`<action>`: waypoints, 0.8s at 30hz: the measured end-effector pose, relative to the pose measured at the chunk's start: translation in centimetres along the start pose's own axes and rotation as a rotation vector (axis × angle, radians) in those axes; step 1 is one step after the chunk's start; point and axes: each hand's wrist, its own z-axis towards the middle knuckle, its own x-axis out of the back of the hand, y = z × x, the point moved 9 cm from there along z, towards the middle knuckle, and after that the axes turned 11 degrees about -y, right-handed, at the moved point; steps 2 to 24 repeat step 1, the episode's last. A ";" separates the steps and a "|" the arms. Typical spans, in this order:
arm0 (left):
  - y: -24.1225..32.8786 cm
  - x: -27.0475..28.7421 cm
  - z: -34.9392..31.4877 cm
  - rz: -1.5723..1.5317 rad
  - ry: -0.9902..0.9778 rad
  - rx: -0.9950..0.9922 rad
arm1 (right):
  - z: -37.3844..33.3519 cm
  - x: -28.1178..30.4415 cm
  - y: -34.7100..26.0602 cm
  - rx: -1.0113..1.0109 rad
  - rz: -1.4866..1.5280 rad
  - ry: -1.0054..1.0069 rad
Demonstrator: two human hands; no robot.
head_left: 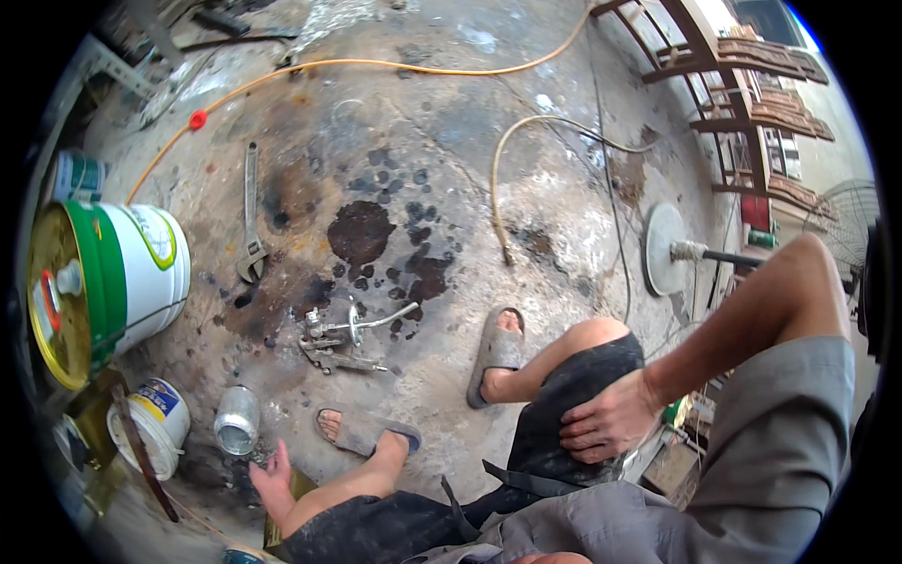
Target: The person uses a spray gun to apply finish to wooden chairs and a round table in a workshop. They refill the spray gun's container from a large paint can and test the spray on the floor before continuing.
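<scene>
My left hand [272, 484] reaches out low on the left, fingers apart, with nothing held. Just beyond its fingertips a silver metal cup [237, 420] lies on the floor, and a small gap seems to separate them. My right hand [609, 418] rests on my right thigh over the dark shorts, its fingers draped and empty. In front of my sandalled feet a metal spray gun [340, 340] lies on its side. Farther off, a large adjustable wrench [251, 211] lies with its jaw toward me.
On the left stand a big white and green bucket [155, 273] and a smaller white bucket [169, 414]. An orange hose [395, 66] crosses the far floor; a yellowish hose [496, 179] curls nearer. Dark wet stains [360, 233] mark the concrete. At right are a round stand base [665, 249] and wooden furniture [700, 70].
</scene>
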 end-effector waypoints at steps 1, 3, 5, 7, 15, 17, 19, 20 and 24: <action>3.9 2.8 -4.1 -0.004 0.009 -0.044 | -0.2 0.1 0.3 0.075 0.000 0.045; 3.9 2.8 -4.1 -0.004 0.009 -0.044 | -0.2 0.1 0.3 0.075 0.000 0.045; 3.9 2.8 -4.1 -0.004 0.009 -0.044 | -0.2 0.1 0.3 0.075 0.000 0.045; 3.9 2.8 -4.1 -0.004 0.009 -0.044 | -0.2 0.1 0.3 0.075 0.000 0.045; 3.9 2.8 -4.1 -0.004 0.009 -0.044 | -0.2 0.1 0.3 0.075 0.000 0.045; 3.9 2.8 -4.1 -0.004 0.009 -0.044 | -0.2 0.1 0.3 0.075 0.000 0.045; 3.9 2.8 -4.1 -0.004 0.009 -0.044 | -0.2 0.1 0.3 0.075 0.000 0.045; 3.9 2.8 -4.1 -0.004 0.009 -0.044 | -0.2 0.1 0.3 0.075 0.000 0.045; 3.9 2.8 -4.1 -0.004 0.009 -0.044 | -0.2 0.1 0.3 0.075 0.000 0.045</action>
